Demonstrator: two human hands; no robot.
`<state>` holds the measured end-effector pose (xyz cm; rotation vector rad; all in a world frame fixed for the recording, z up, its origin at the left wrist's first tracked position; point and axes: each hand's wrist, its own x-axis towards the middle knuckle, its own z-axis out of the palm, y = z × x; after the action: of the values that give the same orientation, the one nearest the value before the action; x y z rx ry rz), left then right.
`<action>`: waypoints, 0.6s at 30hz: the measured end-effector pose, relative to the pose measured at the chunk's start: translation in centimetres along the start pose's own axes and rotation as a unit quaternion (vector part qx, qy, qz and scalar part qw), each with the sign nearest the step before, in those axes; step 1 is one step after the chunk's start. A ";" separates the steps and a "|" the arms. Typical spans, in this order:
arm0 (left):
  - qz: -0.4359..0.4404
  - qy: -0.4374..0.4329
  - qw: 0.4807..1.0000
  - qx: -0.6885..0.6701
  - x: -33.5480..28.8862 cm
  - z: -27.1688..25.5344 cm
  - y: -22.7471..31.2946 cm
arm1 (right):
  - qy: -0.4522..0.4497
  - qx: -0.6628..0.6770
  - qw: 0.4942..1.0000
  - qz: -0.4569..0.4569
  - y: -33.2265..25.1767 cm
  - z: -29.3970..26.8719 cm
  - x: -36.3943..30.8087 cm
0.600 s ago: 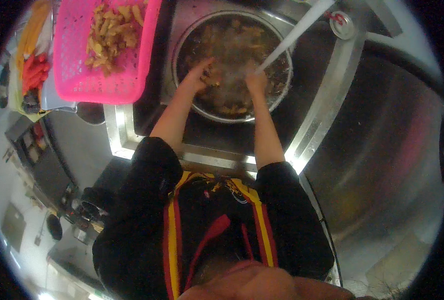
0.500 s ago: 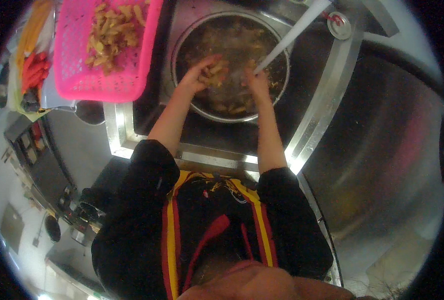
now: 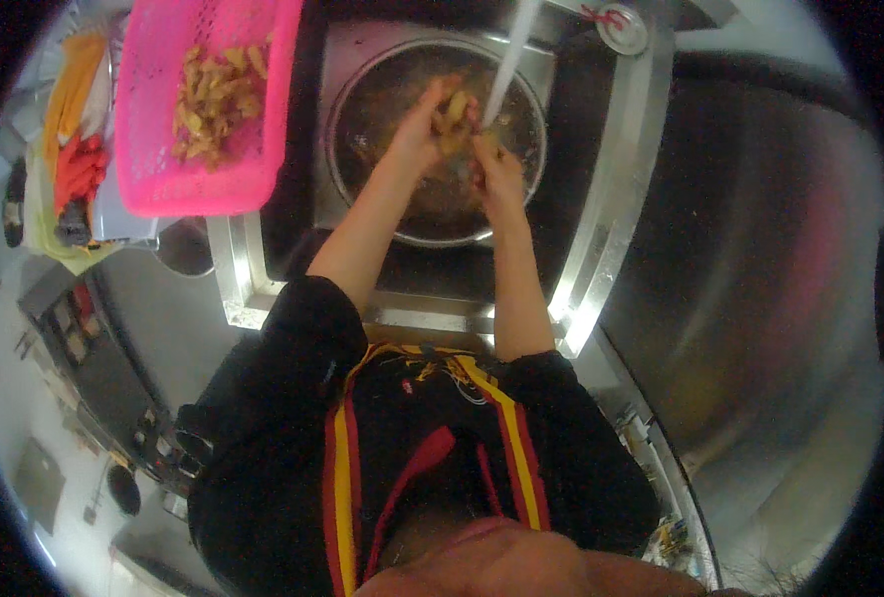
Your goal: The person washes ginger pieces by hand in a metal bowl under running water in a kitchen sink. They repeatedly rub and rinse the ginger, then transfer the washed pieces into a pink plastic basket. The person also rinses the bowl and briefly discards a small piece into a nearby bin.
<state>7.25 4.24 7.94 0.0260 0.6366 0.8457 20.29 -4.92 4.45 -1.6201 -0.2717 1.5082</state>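
Both hands are over a round metal basin [image 3: 338, 171] of murky water standing in a sink. My left hand [image 3: 424, 134] is cupped round several knobbly yellow-brown pieces [image 3: 453, 121]; their exact kind is hard to make out. Close to its right, my right hand [image 3: 501, 175] has bent fingers near the same pieces and seems closed on one of them. A white stream of water [image 3: 509, 62] falls from above beside the right fingers. More such pieces lie in the pink plastic basket [image 3: 198, 197] at the far left.
The metal sink edge [image 3: 432, 310] runs between my body and the basin. Left of the basket lie orange and red gloves [image 3: 80, 171]. A round lid-like disc [image 3: 622, 30] is at the back right. A large dark metal surface [image 3: 730, 269] fills the right side.
My hands have come closer together and lifted the pieces toward the stream. Earlier they were apart, at opposite sides of the basin. The whole view has shifted slightly.
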 end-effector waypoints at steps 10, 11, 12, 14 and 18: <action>0.136 -0.001 0.977 0.165 0.2 3.3 1.8 | 0.009 0.075 0.997 -0.033 -4.4 0.1 0.1; 0.168 -0.012 0.964 0.205 -0.2 3.5 2.4 | 0.006 0.076 0.996 -0.045 -4.5 -0.1 0.1; 0.119 0.005 0.965 0.232 -0.6 3.7 2.8 | 0.019 0.068 0.996 -0.053 -4.7 -0.4 0.1; 0.032 0.027 0.960 0.276 -1.2 4.0 3.5 | 0.023 0.055 0.995 -0.074 -5.1 -0.8 0.1; -0.032 0.031 0.883 0.467 -2.5 4.0 2.7 | 0.012 -0.036 0.993 -0.110 -6.1 -0.8 0.0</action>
<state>6.28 5.18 13.20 0.8522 1.0539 0.4077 23.42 -1.63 8.66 -1.6068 -0.4813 1.3231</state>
